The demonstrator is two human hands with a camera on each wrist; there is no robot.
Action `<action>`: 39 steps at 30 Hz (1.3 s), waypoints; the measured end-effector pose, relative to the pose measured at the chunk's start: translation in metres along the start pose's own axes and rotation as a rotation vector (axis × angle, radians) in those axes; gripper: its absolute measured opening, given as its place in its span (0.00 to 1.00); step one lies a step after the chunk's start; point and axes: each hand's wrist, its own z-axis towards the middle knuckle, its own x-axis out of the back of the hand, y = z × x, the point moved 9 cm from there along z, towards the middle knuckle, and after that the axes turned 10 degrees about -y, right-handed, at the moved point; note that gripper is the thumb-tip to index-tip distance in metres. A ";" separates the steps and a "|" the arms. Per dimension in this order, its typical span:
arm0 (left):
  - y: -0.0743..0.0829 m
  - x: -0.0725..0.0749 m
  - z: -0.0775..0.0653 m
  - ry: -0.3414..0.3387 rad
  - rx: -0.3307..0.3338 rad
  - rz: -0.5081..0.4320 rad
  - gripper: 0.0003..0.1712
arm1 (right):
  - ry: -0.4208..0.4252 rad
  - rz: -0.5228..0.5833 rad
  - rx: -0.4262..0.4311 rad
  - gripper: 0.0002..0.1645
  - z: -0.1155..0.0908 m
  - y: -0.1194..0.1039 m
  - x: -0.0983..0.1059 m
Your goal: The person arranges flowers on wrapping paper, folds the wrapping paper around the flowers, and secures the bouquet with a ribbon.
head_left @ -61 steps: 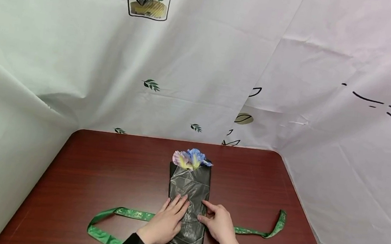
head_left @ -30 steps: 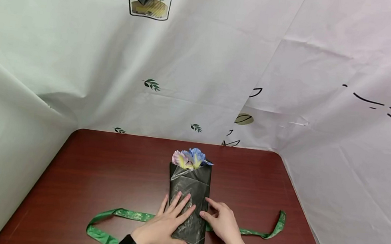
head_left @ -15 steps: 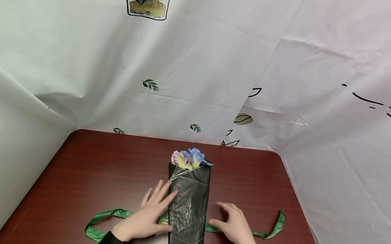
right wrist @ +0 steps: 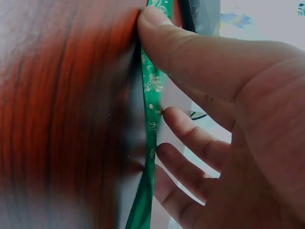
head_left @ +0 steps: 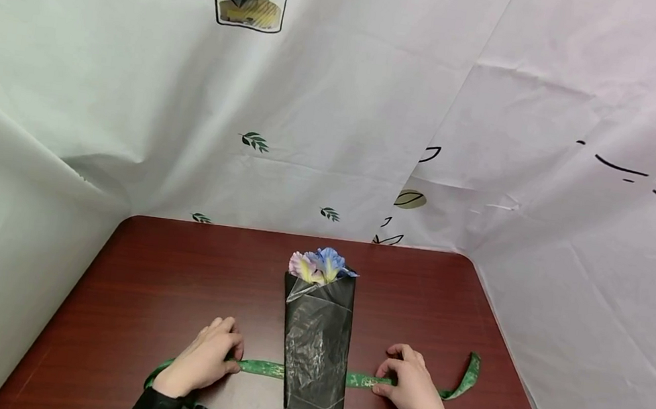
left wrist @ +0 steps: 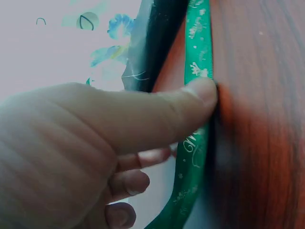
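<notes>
Black wrapping paper (head_left: 317, 352), folded into a long flat packet, lies mid-table with pink and blue flowers (head_left: 323, 266) showing at its far end. Under it, a green ribbon (head_left: 263, 368) with pale gold print runs crosswise and comes out on both sides. On the left side my left hand (head_left: 202, 357) pinches the ribbon, thumb over its face in the left wrist view. My right hand (head_left: 412, 386) pinches it on the right side, the thumb (right wrist: 164, 36) close to the packet's edge. Both hands are apart from the packet.
The brown wooden table (head_left: 205, 271) has a rounded far edge. White printed cloth (head_left: 316, 95) hangs behind it and along both sides. One loose ribbon end curls up at the right; the other trails under the left wrist.
Both hands have come off the black packet and moved outward, one to each side, and now hold the ribbon. The left-hand stretch of ribbon is pulled straighter. The packet stays in place.
</notes>
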 end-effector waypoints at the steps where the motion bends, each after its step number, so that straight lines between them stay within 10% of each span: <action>1: 0.001 0.000 0.000 0.000 -0.006 0.008 0.22 | 0.001 -0.011 0.005 0.18 0.000 -0.001 0.000; 14: 0.004 0.019 0.000 -0.015 -0.046 -0.193 0.08 | -0.119 0.067 0.059 0.09 -0.006 -0.015 0.007; 24: 0.008 0.023 -0.003 -0.203 -0.128 -0.234 0.23 | -0.206 0.063 0.114 0.40 -0.009 -0.010 0.014; 39: 0.021 0.050 0.004 0.455 -0.015 0.062 0.19 | 0.369 -0.128 0.036 0.18 -0.011 -0.022 0.027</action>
